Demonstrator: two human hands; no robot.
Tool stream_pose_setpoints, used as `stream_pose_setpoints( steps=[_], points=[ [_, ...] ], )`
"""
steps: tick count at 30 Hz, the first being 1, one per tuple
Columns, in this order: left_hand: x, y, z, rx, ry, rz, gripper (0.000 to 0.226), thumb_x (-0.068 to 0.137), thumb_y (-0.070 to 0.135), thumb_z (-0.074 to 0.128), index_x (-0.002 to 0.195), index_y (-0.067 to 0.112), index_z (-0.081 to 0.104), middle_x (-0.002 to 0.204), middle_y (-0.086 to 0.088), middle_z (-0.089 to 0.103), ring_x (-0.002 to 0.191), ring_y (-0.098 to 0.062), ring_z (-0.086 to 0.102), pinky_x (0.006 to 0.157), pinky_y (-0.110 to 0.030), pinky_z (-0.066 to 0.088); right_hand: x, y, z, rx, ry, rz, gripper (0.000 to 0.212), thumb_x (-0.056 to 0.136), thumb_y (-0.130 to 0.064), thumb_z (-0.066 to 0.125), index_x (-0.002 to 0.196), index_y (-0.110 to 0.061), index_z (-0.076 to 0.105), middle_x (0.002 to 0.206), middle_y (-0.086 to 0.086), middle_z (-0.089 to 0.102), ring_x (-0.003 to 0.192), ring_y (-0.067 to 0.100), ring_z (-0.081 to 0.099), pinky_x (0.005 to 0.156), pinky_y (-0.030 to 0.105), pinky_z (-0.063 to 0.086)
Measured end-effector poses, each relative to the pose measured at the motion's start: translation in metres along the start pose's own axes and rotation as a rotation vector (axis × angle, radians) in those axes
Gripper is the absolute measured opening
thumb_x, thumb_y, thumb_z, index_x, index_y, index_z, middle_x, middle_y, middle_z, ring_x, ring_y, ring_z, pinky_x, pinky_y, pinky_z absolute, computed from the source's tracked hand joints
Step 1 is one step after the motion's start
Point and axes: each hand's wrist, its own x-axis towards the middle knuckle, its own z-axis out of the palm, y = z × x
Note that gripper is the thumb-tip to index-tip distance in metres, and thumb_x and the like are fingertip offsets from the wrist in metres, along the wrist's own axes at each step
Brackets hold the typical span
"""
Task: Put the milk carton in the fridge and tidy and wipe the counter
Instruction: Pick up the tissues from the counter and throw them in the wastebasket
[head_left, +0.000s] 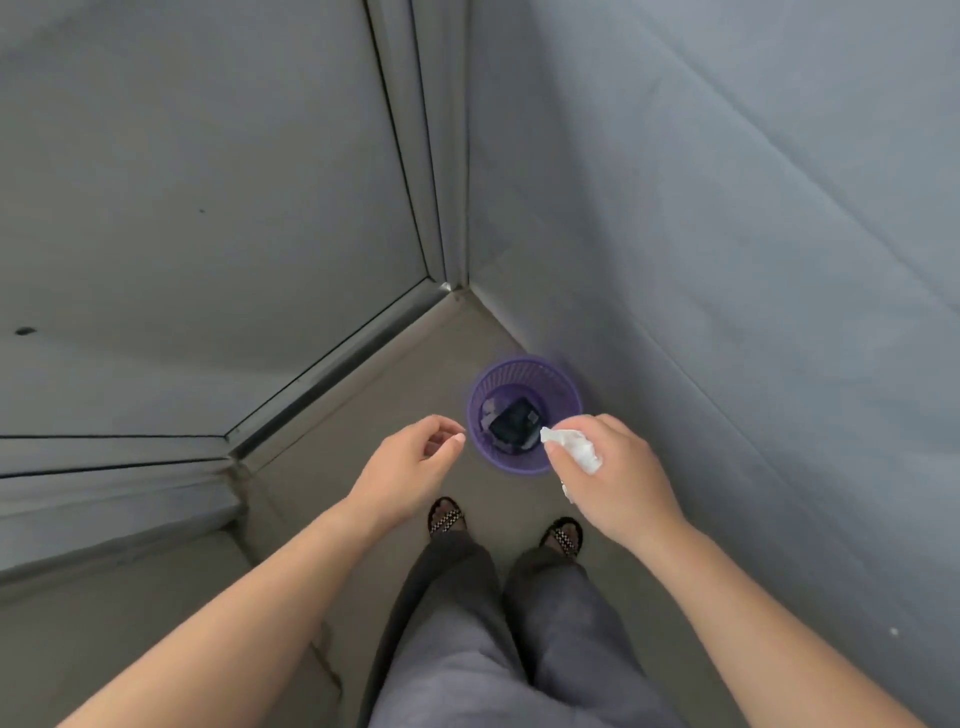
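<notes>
Tissue goes in the bin.
My right hand (613, 467) pinches the crumpled tissue (574, 448) above the purple basket (561, 379), ready to drop; my left hand (410, 462) hangs loosely curled, holding nothing.

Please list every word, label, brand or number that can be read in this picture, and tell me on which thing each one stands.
No text can be read anywhere in this picture.
dark packet inside the purple bin: it has a small pale mark, too blurred to read.
white tissue that the right hand holds: no print shows on it.
</notes>
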Motion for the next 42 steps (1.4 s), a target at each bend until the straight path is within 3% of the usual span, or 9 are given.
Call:
stream_pose_setpoints(
  steps=[5,10,14,16,21,26,33,38,42],
  points=[
    [0.116,-0.031,0.032,0.108,-0.059,0.041,0.021,0.092,0.030,0.051,0.107,0.019,0.060,0.095,0.006,0.062,0.089,-0.013,0.058,0.076,-0.022,0.042,0.090,0.054,0.049,0.028,0.006,0.034,0.017,0.085,-0.046,0.052,0.094,-0.034,0.060,0.095,-0.011,0.059,0.079,0.016,0.062,0.074,0.037,0.050],
    [0.213,-0.122,0.090,0.092,0.030,-0.107,0.021,0.089,0.023,0.053,0.106,0.015,0.062,0.098,-0.001,0.063,0.085,-0.016,0.057,0.072,-0.020,0.038,0.167,0.131,0.118,-0.030,-0.048,0.083,0.023,0.085,-0.038,0.056,0.104,-0.025,0.062,0.100,-0.003,0.061,0.085,0.018,0.058,0.072,0.034,0.047],
    [0.268,-0.190,0.146,0.030,0.159,-0.186,0.024,0.089,0.024,0.053,0.112,0.017,0.057,0.105,-0.006,0.058,0.090,-0.021,0.057,0.075,-0.023,0.037,0.217,0.191,0.176,-0.027,-0.076,0.111,0.024,0.088,-0.035,0.056,0.106,-0.020,0.061,0.101,-0.002,0.058,0.082,0.013,0.052,0.066,0.024,0.035],
    [0.291,-0.213,0.174,-0.022,0.174,-0.205,0.030,0.090,0.027,0.053,0.118,0.018,0.054,0.109,-0.008,0.055,0.093,-0.023,0.057,0.077,-0.025,0.040,0.237,0.216,0.204,-0.023,-0.087,0.093,0.024,0.088,-0.036,0.055,0.106,-0.020,0.061,0.103,0.000,0.061,0.085,0.015,0.054,0.068,0.026,0.040],
    [0.323,-0.240,0.219,0.067,0.246,-0.053,0.031,0.090,0.028,0.054,0.119,0.018,0.053,0.108,-0.008,0.055,0.090,-0.023,0.058,0.074,-0.032,0.048,0.275,0.264,0.258,-0.042,-0.104,0.099,0.027,0.090,-0.039,0.053,0.106,-0.020,0.060,0.103,0.002,0.059,0.082,0.015,0.052,0.070,0.031,0.046],
    [0.332,-0.262,0.226,0.145,0.316,0.093,0.032,0.090,0.027,0.053,0.121,0.021,0.050,0.115,-0.004,0.049,0.087,-0.015,0.058,0.064,-0.029,0.048,0.301,0.285,0.287,-0.127,-0.094,0.099,0.030,0.090,-0.041,0.051,0.110,-0.021,0.058,0.109,0.003,0.057,0.090,0.021,0.057,0.070,0.029,0.045],
    [0.337,-0.267,0.227,-0.030,0.221,0.005,0.033,0.094,0.033,0.048,0.126,0.029,0.042,0.105,0.003,0.061,0.082,-0.011,0.065,0.067,-0.037,0.059,0.333,0.292,0.304,-0.187,-0.243,0.146,0.055,0.092,-0.050,0.040,0.138,-0.019,0.036,0.145,0.007,0.032,0.128,0.026,0.037,0.099,0.038,0.037],
    [0.336,-0.253,0.217,-0.045,0.157,-0.086,0.033,0.094,0.034,0.049,0.125,0.028,0.043,0.105,-0.002,0.062,0.081,-0.014,0.065,0.070,-0.038,0.058,0.314,0.276,0.280,-0.236,-0.298,0.145,0.051,0.094,-0.048,0.037,0.134,-0.016,0.040,0.139,0.010,0.040,0.123,0.028,0.041,0.095,0.040,0.041],
    [0.327,-0.236,0.197,0.088,0.059,-0.190,0.046,0.091,0.040,0.049,0.133,0.023,0.041,0.125,-0.007,0.054,0.106,-0.022,0.058,0.085,-0.030,0.046,0.290,0.255,0.249,-0.277,-0.343,0.171,0.051,0.093,-0.052,0.034,0.125,-0.015,0.050,0.132,0.010,0.048,0.115,0.029,0.048,0.093,0.041,0.044]
  ],
)
